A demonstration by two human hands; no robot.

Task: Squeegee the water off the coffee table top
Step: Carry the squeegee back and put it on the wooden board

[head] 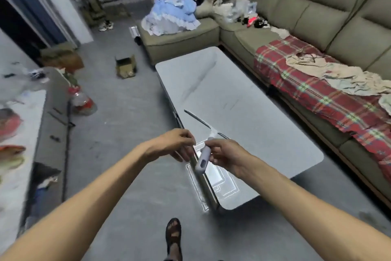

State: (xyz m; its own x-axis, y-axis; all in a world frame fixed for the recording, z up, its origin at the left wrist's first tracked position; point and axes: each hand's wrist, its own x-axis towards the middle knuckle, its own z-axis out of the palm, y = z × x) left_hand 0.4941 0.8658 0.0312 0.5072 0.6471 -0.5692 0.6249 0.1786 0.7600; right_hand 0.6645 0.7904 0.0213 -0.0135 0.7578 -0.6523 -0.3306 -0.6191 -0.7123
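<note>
The grey glossy coffee table [249, 100] runs from the near centre to the back, reflecting a ceiling light near its front corner. A white squeegee [203, 158] hangs over the table's near left edge, its thin dark-edged blade [197, 120] stretched across the top further in. My right hand [227, 156] grips the squeegee's handle from the right. My left hand [176, 144] is just left of the handle, fingers curled near its upper end; whether they touch it I cannot tell.
A long olive sofa [317, 19] wraps the table's right and far sides, carrying a red plaid blanket [313, 91], a beige cloth and a blue bundle [171, 15]. An open cardboard box [125, 67] and a plastic bottle [81, 100] sit on the floor left. My sandalled foot [173, 233] stands near the table's corner.
</note>
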